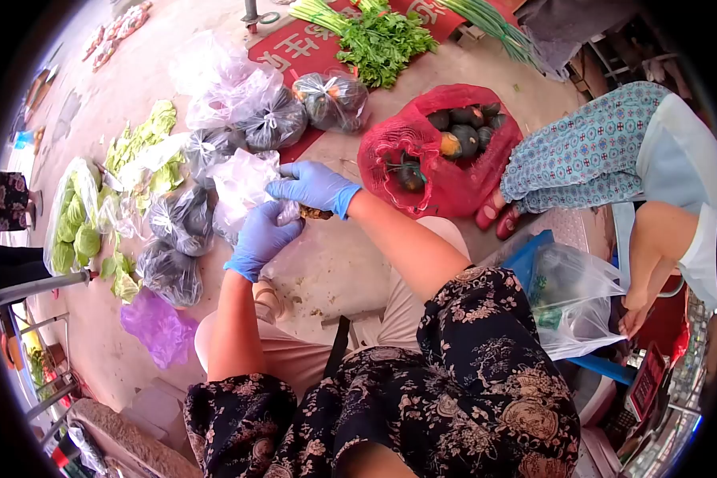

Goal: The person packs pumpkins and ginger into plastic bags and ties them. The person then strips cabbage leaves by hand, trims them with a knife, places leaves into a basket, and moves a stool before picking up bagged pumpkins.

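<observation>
Both my hands wear blue gloves and are closed around a thin translucent plastic bag (243, 185), whose crumpled part rises in front of them. My left hand (264, 239) grips it from the near side. My right hand (312, 188) lies over it from the right, fingers pointing left. Under my right hand shows a small brown and dark patch of something (316, 213); most of it is hidden. Filled, knotted bags of dark round squash (181, 219) lie just left of my hands. Beyond stands another knotted bag (332, 101) with dark and orange squash.
A red mesh sack (386, 151) of dark green squash lies open at right. A person in patterned trousers (585, 155) holds a clear bag (573, 299) beside me. Bagged cabbages (76, 223), a purple bag (158, 327) and leafy greens (386, 44) lie around.
</observation>
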`<state>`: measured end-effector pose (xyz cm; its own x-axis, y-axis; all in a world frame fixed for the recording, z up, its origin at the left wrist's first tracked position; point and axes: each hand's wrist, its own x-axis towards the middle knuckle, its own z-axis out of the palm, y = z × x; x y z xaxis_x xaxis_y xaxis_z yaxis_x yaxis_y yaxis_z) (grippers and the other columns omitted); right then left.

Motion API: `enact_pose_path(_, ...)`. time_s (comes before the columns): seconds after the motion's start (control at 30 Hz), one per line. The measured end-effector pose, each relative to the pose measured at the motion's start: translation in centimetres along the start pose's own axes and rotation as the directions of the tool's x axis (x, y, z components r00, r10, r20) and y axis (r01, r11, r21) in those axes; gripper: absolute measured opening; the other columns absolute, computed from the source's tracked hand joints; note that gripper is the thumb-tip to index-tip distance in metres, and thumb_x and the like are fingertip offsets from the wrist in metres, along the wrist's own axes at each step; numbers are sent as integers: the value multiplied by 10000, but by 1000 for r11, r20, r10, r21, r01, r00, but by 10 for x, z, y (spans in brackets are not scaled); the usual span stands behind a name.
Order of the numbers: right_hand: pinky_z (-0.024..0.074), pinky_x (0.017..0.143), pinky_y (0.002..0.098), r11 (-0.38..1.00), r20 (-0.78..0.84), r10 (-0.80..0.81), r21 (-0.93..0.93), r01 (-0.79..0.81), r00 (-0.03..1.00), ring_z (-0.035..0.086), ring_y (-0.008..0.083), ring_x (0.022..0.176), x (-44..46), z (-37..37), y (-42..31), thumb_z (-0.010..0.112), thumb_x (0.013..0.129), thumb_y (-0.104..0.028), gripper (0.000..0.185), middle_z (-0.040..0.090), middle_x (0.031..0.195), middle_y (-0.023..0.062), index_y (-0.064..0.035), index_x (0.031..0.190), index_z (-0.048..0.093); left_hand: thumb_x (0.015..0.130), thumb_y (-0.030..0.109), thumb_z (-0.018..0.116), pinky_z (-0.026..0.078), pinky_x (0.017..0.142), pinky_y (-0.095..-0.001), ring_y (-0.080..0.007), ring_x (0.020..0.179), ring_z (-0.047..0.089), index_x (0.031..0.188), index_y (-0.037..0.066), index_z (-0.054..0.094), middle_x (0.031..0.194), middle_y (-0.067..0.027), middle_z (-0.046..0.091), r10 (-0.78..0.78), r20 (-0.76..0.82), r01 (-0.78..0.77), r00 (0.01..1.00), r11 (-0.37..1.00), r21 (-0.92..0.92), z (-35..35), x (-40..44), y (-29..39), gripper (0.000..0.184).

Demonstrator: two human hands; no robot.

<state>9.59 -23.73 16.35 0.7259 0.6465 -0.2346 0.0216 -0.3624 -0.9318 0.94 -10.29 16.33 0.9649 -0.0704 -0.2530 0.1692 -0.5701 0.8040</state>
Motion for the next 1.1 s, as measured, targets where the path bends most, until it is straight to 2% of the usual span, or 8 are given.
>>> enact_pose_path(0.17,434,636,280,999,-379,-26,13,34,925,514,108,650,0,-1,9,550,815,-244,284,599,717,77,24,900,588,694,71,626,439,769,-273,-135,842,556,1074,-35,527,942,-106,604,90,-34,-96,995,942,-322,8,-6,10,407)
enact_pose_path(0.2,446,639,335,980,-438,49,194,41,898,575,215,658,-7,-3,6,518,804,-255,287,604,727,174,23,829,588,692,47,621,432,803,-267,-135,886,549,1125,-38,501,997,-104,594,110,-85,-136,990,895,-425,11,-6,9,457)
enact_pose_path(0.33,396,494,263,723,-317,235,689,53,919,491,106,529,-11,-24,9,463,833,-183,196,553,666,30,-28,864,578,693,-20,569,398,856,-247,-113,948,512,1232,-19,417,1075,-69,555,287,-232,-351,929,884,-309,8,-5,19,560)
enact_pose_path(0.43,395,423,292,482,-205,382,876,-6,901,477,137,458,-10,-43,19,454,842,-237,189,513,613,18,-80,781,542,701,-22,547,400,852,-251,-115,929,521,1224,1,436,1042,-54,568,175,-183,-241,967,857,-456,6,-2,15,534)
enact_pose_path(0.6,379,359,280,475,-289,401,877,73,869,461,159,432,-25,-103,8,389,877,-232,199,467,581,54,-83,758,450,695,169,626,456,679,-307,-237,716,600,972,0,595,798,-177,607,95,-50,-96,994,995,-33,1,2,3,326)
enact_pose_path(0.77,356,361,274,452,-313,394,884,114,864,453,154,459,-47,-135,-2,326,888,-245,267,473,593,59,-38,813,478,675,187,578,460,674,-394,-322,763,579,908,73,597,804,-156,597,199,116,-227,973,918,324,19,-3,-2,260)
enact_pose_path(0.97,326,348,262,502,-408,363,843,193,838,410,141,396,-38,-137,8,347,889,-259,279,437,539,27,-38,842,509,683,197,550,466,642,-405,-314,726,575,883,101,603,760,-120,586,234,185,-291,954,869,401,29,2,0,228)
enact_pose_path(1.1,341,392,264,454,-308,250,875,170,918,439,144,489,-37,-133,11,335,884,-211,243,567,821,110,-31,944,486,681,193,555,467,639,-405,-309,733,576,888,101,606,773,-118,585,231,147,-270,962,888,372,23,3,0,232)
